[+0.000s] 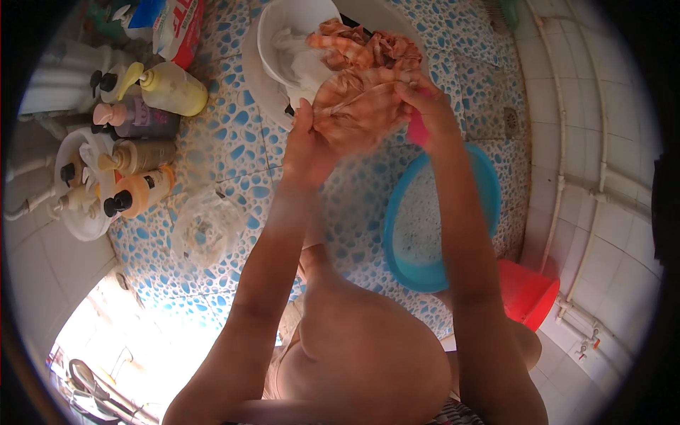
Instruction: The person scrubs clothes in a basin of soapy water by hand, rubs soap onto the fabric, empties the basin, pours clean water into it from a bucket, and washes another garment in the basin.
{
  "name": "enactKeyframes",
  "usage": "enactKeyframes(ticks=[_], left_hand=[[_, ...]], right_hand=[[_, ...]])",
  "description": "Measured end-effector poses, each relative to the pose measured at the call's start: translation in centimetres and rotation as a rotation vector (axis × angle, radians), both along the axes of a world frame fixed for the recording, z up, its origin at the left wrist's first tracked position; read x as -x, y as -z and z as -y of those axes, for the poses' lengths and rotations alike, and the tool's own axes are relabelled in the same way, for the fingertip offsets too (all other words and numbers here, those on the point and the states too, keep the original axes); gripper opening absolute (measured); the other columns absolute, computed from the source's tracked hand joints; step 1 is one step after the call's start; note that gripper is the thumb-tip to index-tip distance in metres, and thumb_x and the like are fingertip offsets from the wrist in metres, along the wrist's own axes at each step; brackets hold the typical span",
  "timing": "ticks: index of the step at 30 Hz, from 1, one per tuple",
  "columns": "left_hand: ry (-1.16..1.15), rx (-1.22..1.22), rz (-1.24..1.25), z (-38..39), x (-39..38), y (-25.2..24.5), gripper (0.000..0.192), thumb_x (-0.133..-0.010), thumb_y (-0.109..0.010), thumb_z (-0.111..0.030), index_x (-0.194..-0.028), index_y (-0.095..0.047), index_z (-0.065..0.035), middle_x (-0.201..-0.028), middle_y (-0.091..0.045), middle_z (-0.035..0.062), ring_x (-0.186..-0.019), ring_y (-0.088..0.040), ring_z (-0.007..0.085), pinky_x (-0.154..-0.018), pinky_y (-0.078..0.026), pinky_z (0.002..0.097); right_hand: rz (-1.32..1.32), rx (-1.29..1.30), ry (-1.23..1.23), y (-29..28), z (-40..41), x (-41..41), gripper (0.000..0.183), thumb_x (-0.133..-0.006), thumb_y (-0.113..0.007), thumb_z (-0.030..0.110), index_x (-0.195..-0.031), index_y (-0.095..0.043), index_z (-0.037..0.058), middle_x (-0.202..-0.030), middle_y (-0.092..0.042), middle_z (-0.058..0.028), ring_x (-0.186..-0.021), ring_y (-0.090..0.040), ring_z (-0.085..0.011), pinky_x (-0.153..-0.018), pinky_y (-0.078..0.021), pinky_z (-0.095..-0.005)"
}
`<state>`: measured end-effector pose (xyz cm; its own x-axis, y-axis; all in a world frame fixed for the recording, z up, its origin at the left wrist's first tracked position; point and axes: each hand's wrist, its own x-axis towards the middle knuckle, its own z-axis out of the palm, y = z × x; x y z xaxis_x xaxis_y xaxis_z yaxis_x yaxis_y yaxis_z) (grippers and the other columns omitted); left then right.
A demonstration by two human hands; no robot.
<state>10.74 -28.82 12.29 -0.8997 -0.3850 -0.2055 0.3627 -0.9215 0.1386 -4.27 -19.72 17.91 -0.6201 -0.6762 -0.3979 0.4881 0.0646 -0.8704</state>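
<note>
Between my hands hangs a wet, wrinkled orange-brown checked cloth (pixel 361 103). My left hand (pixel 313 151) grips its near left edge, thumb up. At the right edge, my right hand (pixel 435 114) pinches the cloth and also keeps a bright pink piece (pixel 418 125) against the palm; what that piece is I cannot tell. Just beyond, a large pale tub (pixel 254 69) holds a white bowl (pixel 268 40) with white fabric (pixel 303 56) in it. More orange-brown fabric (pixel 393 49) lies bunched beside the bowl, partly behind the held cloth.
Below my right forearm stands a blue basin (pixel 390 234) of sudsy water, with a red bucket (pixel 528 295) nearby. Several pump bottles (pixel 175 87) line the left wall. A clear plastic bag (pixel 207 228) lies on the pebble-patterned floor (pixel 234 127). Pipes (pixel 560 133) run along the right wall.
</note>
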Motion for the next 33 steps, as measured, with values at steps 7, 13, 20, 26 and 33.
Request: enactKeyframes(ticks=[7, 13, 20, 26, 33], left_hand=[[-0.086, -0.038, 0.009, -0.5, 1.1, 0.6, 0.049, -0.090, -0.026, -0.037, -0.124, -0.029, -0.0015, -0.123, -0.038, 0.0128, -0.113, -0.038, 0.0266, -0.095, -0.031, 0.0402], [-0.050, -0.203, -0.077, -2.3, 0.6, 0.1, 0.042, -0.091, -0.027, -0.033, -0.120, -0.035, -0.0033, -0.116, -0.045, 0.0099, -0.102, -0.045, 0.0244, -0.086, -0.037, 0.0351], [0.045, -0.157, -0.060, -2.3, 1.1, -0.5, 0.039, -0.091, -0.024, -0.031, -0.117, -0.040, -0.0048, -0.107, -0.049, 0.0067, -0.092, -0.048, 0.0215, -0.078, -0.039, 0.0339], [0.110, -0.084, -0.568, -2.1, 2.0, 1.8, 0.037, -0.091, -0.026, -0.027, -0.118, -0.038, -0.0035, -0.111, -0.046, 0.0069, -0.096, -0.046, 0.0204, -0.082, -0.038, 0.0323], [-0.005, -0.137, 0.104, -3.0, 1.2, -0.5, 0.044, -0.092, -0.022, -0.031, -0.123, -0.032, -0.0019, -0.122, -0.039, 0.0104, -0.109, -0.041, 0.0224, -0.092, -0.035, 0.0363]], right_hand=[[-1.036, -0.282, 0.208, 0.6, 2.3, -1.3, 0.021, -0.074, -0.059, 0.011, -0.094, -0.056, 0.0043, -0.081, -0.055, -0.0059, -0.072, -0.053, -0.0194, -0.066, -0.0433, -0.0286], [-1.556, -0.700, -0.570, 1.6, 8.9, -6.9, 0.029, -0.068, -0.059, 0.019, -0.094, -0.056, 0.0072, -0.097, -0.053, -0.0111, -0.084, -0.054, -0.0265, -0.076, -0.0411, -0.0297], [-1.811, -0.352, -0.513, 3.3, 5.9, -7.0, 0.016, -0.070, -0.052, 0.006, -0.085, -0.053, 0.0000, -0.086, -0.051, -0.0121, -0.082, -0.055, -0.0273, -0.069, -0.0463, -0.0371], [-1.482, -0.625, -0.142, 3.2, 7.8, -2.1, 0.023, -0.075, -0.050, 0.015, -0.097, -0.053, 0.0092, -0.099, -0.052, -0.0057, -0.095, -0.050, -0.0244, -0.079, -0.0416, -0.0357], [-1.685, -0.613, -0.092, 5.1, 6.1, -2.6, 0.023, -0.073, -0.053, 0.017, -0.093, -0.053, 0.0059, -0.095, -0.050, -0.0085, -0.086, -0.052, -0.0264, -0.072, -0.0439, -0.0366]])
